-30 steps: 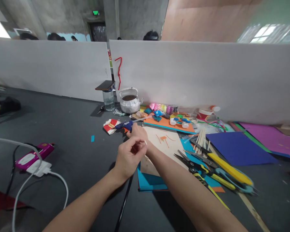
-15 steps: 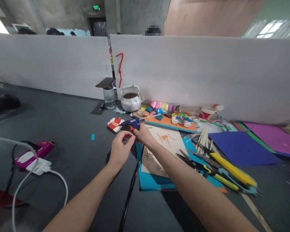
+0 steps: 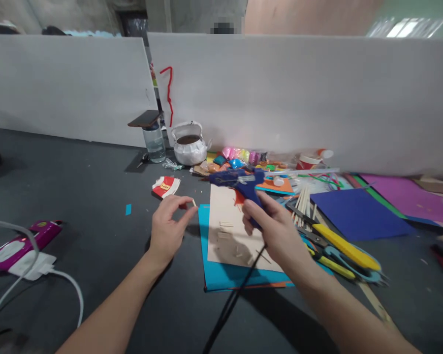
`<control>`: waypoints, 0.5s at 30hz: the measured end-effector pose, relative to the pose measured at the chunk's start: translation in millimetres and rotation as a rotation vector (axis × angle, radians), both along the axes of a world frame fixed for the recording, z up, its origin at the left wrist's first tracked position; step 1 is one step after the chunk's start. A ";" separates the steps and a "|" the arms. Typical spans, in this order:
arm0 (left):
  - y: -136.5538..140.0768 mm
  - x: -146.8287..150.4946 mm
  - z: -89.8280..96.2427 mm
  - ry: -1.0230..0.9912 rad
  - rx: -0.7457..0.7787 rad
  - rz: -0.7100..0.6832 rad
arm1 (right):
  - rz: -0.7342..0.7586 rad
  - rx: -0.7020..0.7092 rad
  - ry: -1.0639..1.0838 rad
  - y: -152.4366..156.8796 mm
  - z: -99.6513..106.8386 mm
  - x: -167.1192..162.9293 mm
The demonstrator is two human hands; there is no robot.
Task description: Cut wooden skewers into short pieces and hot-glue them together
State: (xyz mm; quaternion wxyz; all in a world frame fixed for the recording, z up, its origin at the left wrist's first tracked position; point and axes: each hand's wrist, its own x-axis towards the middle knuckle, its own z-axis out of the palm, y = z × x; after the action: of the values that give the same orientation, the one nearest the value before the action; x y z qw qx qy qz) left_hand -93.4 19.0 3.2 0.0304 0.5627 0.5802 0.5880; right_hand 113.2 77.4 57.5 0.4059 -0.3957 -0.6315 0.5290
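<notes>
My right hand (image 3: 271, 219) is wrapped round the handle of a blue hot glue gun (image 3: 236, 178), raised over the sheets with its nozzle toward the left. A clear glue stick (image 3: 302, 171) juts from the gun's back, and its black cord (image 3: 239, 290) hangs down toward me. Between the thumb and forefinger of my left hand (image 3: 172, 219) is a short wooden stick piece (image 3: 194, 202). Below the gun lies a beige sheet (image 3: 221, 253) with several small stick pieces (image 3: 226, 224) on it. Under that sheet are blue sheets (image 3: 216, 280).
Left of the kettle (image 3: 190, 150) stands a water jar (image 3: 155, 144) with a dark board on top. A red and white packet (image 3: 166, 186) lies beyond my left hand. Scissors and pliers (image 3: 345, 246) lie right, near wooden sticks (image 3: 303, 204). A power bank (image 3: 27, 241) with cables is left.
My right hand has lifted the glue gun from near the red and white packet and brought it right, toward me. My left hand still pinches; the stick piece now shows. The view has shifted slightly.
</notes>
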 end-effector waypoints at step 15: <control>-14.5 24.7 2.2 0.165 0.243 -0.210 | -0.142 -0.423 0.075 -50.6 -21.0 72.6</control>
State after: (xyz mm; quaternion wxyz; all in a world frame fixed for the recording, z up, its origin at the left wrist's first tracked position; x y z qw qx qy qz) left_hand -68.7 4.4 5.5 -0.0243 0.6660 0.4433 0.5994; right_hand 185.7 26.8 36.5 0.3734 -0.4954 -0.4615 0.6342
